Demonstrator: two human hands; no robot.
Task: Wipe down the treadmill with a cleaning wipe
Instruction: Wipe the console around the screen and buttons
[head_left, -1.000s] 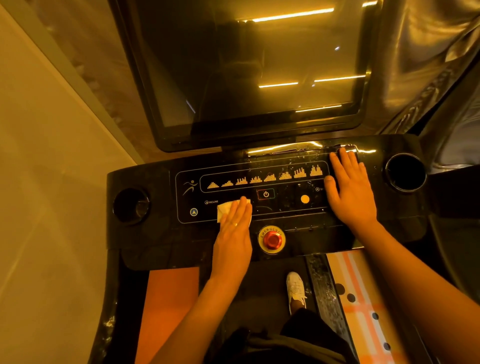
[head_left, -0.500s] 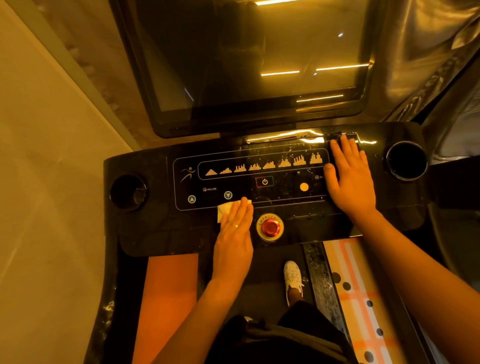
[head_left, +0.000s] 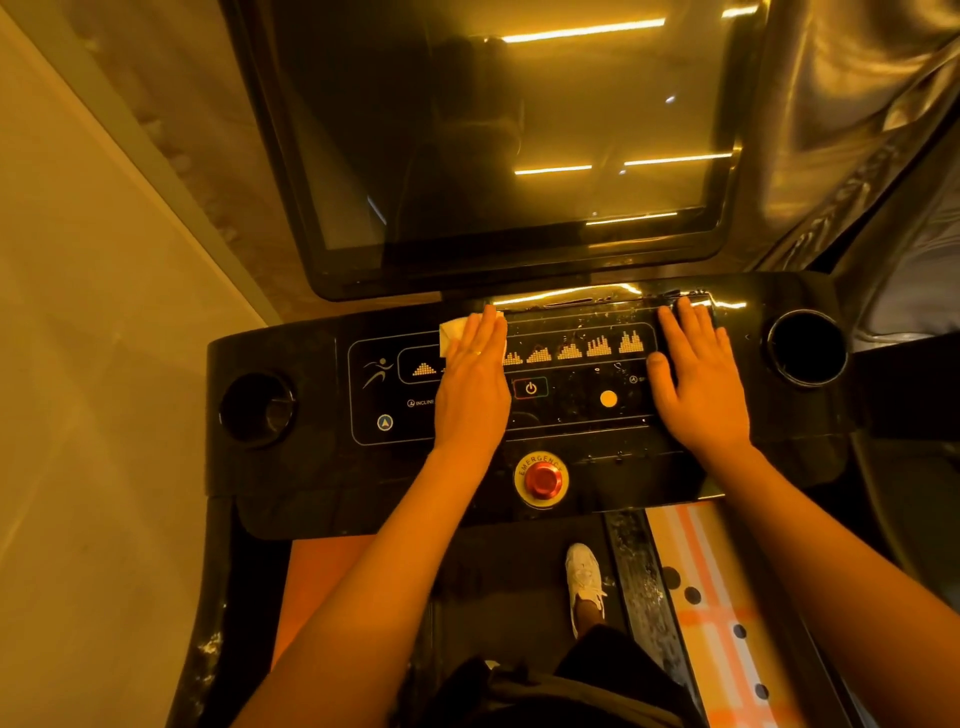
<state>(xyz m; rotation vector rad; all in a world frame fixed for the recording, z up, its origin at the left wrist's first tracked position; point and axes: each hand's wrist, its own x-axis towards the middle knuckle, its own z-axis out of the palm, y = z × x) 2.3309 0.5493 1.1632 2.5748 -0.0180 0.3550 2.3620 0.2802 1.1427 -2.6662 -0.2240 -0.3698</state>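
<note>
While the left hand (head_left: 470, 384), fingers together, presses the cleaning wipe (head_left: 453, 332) at 11 o'clock on the treadmill console (head_left: 311, 467), the right hand (head_left: 698, 384) rests flat at 2 o'clock; sweeping toward 4 o'clock could trigger the power button (head_left: 530, 388).

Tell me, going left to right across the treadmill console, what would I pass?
Left cup holder, arrow button, left hand pressing the cleaning wipe, power button, yellow button, right hand, right cup holder.

Open console (head_left: 571, 415) centre; screen (head_left: 519, 130) just beyond.
</note>
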